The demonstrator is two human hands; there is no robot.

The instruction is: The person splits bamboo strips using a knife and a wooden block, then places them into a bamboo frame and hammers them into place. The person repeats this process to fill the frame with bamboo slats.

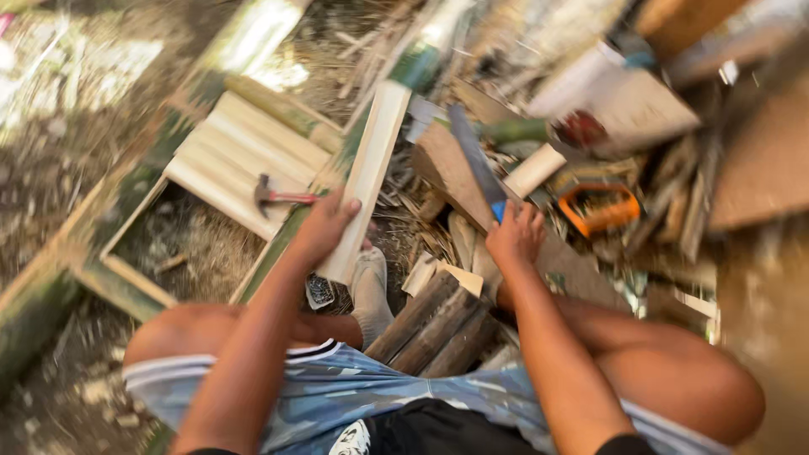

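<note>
Two bare arms are reaching up from the bottom of the frame toward its centre. The left hand (324, 226) is wrapping its fingers (347, 207) around the lower part of a pale flat slat (368, 173), which is slanting up toward the top centre, where it is meeting a green bamboo pole (419, 63). The right hand (516, 236), just right of centre, is clenching its fingers around the blue handle of a long dark blade (474, 160), whose tip is pointing to the upper left. Left of the slat, a hammer (278, 196) is lying on a panel of pale slats (240, 152) set in a green bamboo frame (109, 221). An orange-handled saw (600, 208) is lying at right of centre among wood scraps. Between the knees, dark split logs (434, 320) are lying on the ground. The whole frame is blurring with motion.
</note>
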